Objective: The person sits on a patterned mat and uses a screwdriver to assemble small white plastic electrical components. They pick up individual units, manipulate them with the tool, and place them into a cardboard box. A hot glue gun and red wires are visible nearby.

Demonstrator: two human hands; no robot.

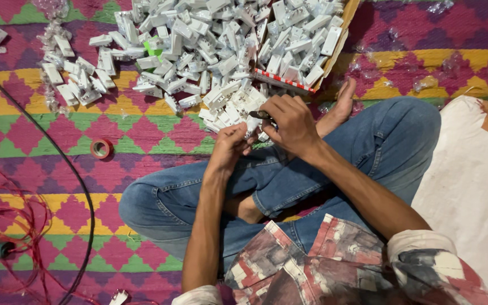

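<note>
My left hand (230, 144) pinched a small white part (251, 125) over my knees. My right hand (292, 121) held a dark tool (260, 115) against it. The white pile (210, 45) lay just ahead on the mat (142, 135).

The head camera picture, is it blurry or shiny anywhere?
Head view: mostly sharp and evenly lit, soft shadows only. The hands, left hand and right hand, are slightly smeared. The white plastic parts look bright and washed out. The clear wrappers glint a little.
</note>
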